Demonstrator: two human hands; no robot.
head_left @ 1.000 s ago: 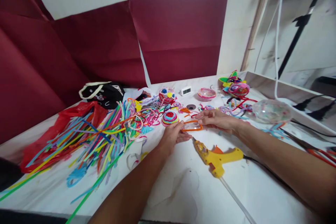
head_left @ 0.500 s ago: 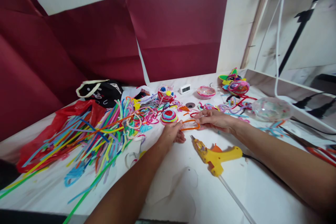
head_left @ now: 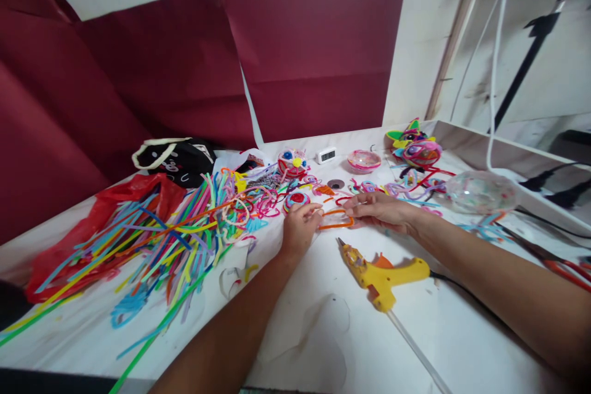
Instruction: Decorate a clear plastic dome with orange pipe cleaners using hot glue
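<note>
Both my hands meet at mid-table over a small clear plastic piece [head_left: 333, 218] edged with an orange pipe cleaner [head_left: 339, 225]. My left hand [head_left: 300, 226] has its fingers curled and pinches the left end of that piece. From the right, my right hand [head_left: 376, 208] holds the other end with fingers closed along the orange strand. A yellow hot glue gun [head_left: 381, 272] lies on the table just in front of my hands, its nozzle pointing toward them.
A big heap of coloured pipe cleaners [head_left: 175, 234] spreads over a red plastic bag [head_left: 111, 203] at the left. Behind are a black pouch [head_left: 178, 160], decorated balls [head_left: 292, 163], a small white clock [head_left: 327, 155], a pink bowl [head_left: 364, 161], a clear ball [head_left: 482, 192] and red-handled scissors [head_left: 563, 268].
My left hand has crept forward and closed its fingers onto the left end of the clear piece. The right hand and the glue gun have hardly moved.
</note>
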